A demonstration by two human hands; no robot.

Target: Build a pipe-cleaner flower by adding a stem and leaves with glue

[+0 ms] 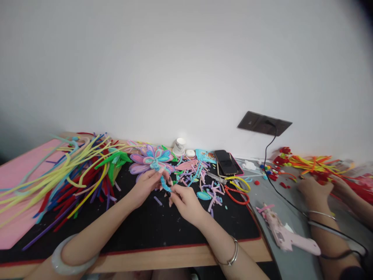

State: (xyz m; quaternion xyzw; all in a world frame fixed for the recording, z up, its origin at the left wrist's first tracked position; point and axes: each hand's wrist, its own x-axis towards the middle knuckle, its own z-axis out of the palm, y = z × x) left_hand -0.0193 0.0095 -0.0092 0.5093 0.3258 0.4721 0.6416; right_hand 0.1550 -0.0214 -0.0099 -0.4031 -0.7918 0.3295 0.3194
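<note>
A pipe-cleaner flower [140,158] with purple, pink and blue petals stands just beyond my hands, over the black mat. A blue fuzzy stem [164,184] runs from below its middle toward me. The fingers of my left hand [149,184] are closed around the upper part of this stem. My right hand [186,201] pinches the stem's lower end between thumb and fingers. Cut pink, purple and blue pipe-cleaner pieces [215,193] lie to the right of my hands, with a blue oval loop [203,195] among them.
Long pipe cleaners [70,171] heap at left on pink sheets [17,229]. Scissors [237,194], phones [225,162] and a paper cup [179,146] stand along the back. At right, beside a pink glue gun [287,233] and its cord, another person's hands [314,190] handle red pieces.
</note>
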